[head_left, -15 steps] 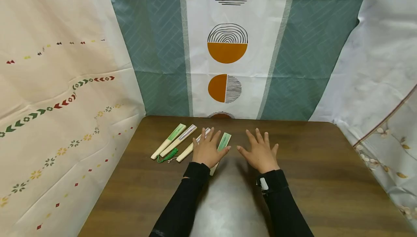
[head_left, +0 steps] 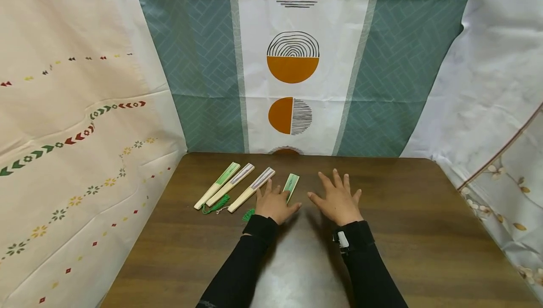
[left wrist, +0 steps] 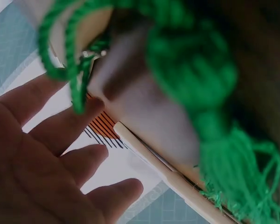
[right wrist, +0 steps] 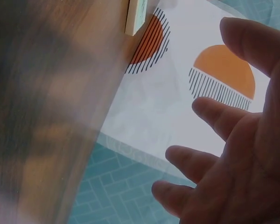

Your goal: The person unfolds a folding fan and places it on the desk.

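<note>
Four folded folding fans lie slanted on the table, in the head view. Farthest left is a green-panelled fan (head_left: 218,185), beside it a fan with a grey panel (head_left: 231,184), then another grey-panelled fan (head_left: 252,189). My left hand (head_left: 275,205) is over the rightmost green-panelled fan (head_left: 292,184), hiding its lower part; its fingers are spread and loosely bent. A green tassel (left wrist: 196,88) looms large in the left wrist view, near a fan's pale edge (left wrist: 168,172). My right hand (head_left: 338,199) hovers over the table right of the fans, fingers spread, holding nothing.
The brown wooden table (head_left: 424,228) runs back to a patterned cloth backdrop (head_left: 203,86). Cloths also hang along its left and right sides. Another green tassel (head_left: 218,203) lies by the two leftmost fans.
My left hand has moved lower in the head view, uncovering the third fan's upper end and a green tassel beside the wrist. The right hand has barely moved.
</note>
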`<state>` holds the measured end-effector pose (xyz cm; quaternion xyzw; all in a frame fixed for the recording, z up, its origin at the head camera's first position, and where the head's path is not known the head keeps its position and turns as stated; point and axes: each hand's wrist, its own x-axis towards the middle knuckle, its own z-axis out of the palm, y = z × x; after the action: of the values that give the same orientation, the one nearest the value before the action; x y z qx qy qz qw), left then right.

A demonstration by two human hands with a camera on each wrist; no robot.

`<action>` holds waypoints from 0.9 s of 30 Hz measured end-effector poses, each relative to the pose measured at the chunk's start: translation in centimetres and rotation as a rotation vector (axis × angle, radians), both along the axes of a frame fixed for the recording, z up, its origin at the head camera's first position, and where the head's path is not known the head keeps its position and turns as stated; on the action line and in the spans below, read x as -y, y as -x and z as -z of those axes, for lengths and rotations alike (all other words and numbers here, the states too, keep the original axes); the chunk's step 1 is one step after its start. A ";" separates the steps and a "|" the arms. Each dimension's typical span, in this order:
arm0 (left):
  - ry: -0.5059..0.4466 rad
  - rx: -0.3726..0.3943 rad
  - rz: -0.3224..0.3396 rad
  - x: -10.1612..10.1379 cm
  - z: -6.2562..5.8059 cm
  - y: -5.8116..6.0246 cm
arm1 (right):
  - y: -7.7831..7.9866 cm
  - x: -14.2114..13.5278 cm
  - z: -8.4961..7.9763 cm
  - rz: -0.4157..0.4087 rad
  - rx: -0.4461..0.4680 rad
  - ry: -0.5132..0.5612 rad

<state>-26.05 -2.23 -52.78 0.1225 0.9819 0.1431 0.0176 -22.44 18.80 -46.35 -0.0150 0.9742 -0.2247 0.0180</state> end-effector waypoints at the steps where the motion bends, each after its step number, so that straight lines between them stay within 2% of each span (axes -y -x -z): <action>1: -0.004 -0.003 0.001 0.0 0.5 0.3 | 0.0 0.0 0.0 0.000 -0.002 -0.003; 4: -0.005 -0.040 0.009 0.0 2.3 1.2 | 0.0 0.0 0.0 0.000 -0.007 -0.001; 9: 0.036 -0.223 0.020 0.0 5.3 2.9 | -0.1 0.1 0.0 0.001 -0.006 0.005; 11: 0.046 -0.289 0.023 0.0 6.2 3.4 | -0.1 0.2 0.0 0.000 -0.009 0.004; 13: 0.024 -0.325 0.029 -0.1 6.5 3.7 | -0.1 0.2 0.0 -0.005 -0.013 0.004; 16: -0.045 -0.307 0.039 -0.2 6.1 3.5 | 0.0 0.2 0.1 -0.010 -0.018 0.001; 20: -0.099 -0.188 0.012 -0.3 5.7 3.3 | -0.1 0.1 0.2 -0.011 -0.008 0.007; 23: -0.117 -0.106 -0.010 -0.1 6.1 3.6 | -0.3 0.3 0.1 -0.013 0.004 0.026; 27: -0.156 -0.052 -0.002 0.2 6.0 3.6 | -0.3 0.5 0.0 -0.015 0.001 0.057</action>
<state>-29.63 -2.38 -58.79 0.1263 0.9681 0.2158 -0.0176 -22.12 18.34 -46.36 -0.0226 0.9672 -0.2523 0.0199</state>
